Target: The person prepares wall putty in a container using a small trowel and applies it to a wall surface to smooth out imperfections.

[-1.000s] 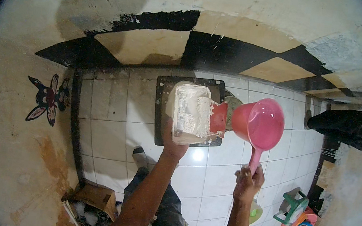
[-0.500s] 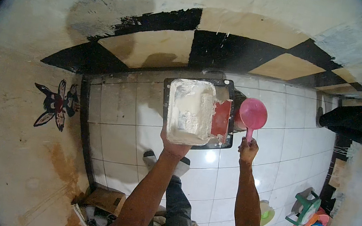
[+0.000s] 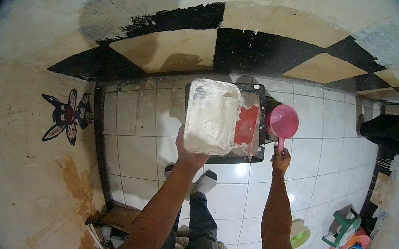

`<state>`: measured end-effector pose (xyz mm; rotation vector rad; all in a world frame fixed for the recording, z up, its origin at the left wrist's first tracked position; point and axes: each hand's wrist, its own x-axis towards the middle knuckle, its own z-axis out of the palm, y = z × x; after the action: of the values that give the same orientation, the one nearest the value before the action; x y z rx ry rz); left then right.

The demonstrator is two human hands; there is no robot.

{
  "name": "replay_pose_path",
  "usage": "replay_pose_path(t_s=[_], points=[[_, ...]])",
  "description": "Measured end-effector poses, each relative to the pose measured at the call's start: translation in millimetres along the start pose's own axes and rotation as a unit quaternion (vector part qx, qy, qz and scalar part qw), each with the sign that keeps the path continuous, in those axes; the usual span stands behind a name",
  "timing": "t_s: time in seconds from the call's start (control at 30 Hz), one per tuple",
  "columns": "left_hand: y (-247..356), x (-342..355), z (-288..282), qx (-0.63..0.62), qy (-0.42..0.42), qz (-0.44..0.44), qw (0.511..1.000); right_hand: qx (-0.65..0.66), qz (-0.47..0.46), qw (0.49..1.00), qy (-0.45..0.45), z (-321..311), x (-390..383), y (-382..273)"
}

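My left hand [image 3: 192, 155] grips the near end of a white rectangular plastic tub [image 3: 205, 148], thumb at its left side, the other fingers hidden beneath. Thick white paste [image 3: 210, 116] coats the inside of the tub and lies heaped along its right side. Off to the right, my right hand [image 3: 280, 159] is closed around the handle of a pink water dipper [image 3: 284, 121], its round bowl pointing away from me. Partly covered by the tub is a black-rimmed stand or tray [image 3: 259, 152] bearing a flat red piece [image 3: 246, 125] with ragged white smears along its edges.
Checkered wall paint [image 3: 254, 51] runs along the far side above the white tiled floor [image 3: 222, 183]. A green bowl [image 3: 300, 235] and a green stool [image 3: 344, 228] are at right. Dark cloth [image 3: 395, 132] hangs at far right. A cardboard box [image 3: 119, 218] sits lower left, near my feet [image 3: 206, 182].
The view has shifted slightly. The tub has tipped a little in my left hand, and the paste inside looks more spread. My right hand still grips the dipper, now slightly farther right.
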<state>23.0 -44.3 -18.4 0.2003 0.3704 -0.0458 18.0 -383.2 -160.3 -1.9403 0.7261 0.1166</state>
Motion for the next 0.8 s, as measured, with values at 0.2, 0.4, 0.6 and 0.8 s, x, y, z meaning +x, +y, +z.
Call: replay_pose_path(t_s=[0.2,0.4,0.6,0.8], points=[[0,-1,20,-0.01,0.032,-0.012,0.999,-0.256,-0.086,0.962,0.044,-5,2,5],[2,-8,28,-0.025,0.047,-0.042,0.998,-0.249,-0.084,0.965,0.024,-1,-4,8],[-2,-12,21,-0.049,0.031,-0.039,0.998,-0.158,-0.065,0.985,0.014,3,-5,31],[-4,-14,14,-0.057,0.006,-0.001,0.998,-0.218,-0.113,0.969,0.02,5,-17,21]])
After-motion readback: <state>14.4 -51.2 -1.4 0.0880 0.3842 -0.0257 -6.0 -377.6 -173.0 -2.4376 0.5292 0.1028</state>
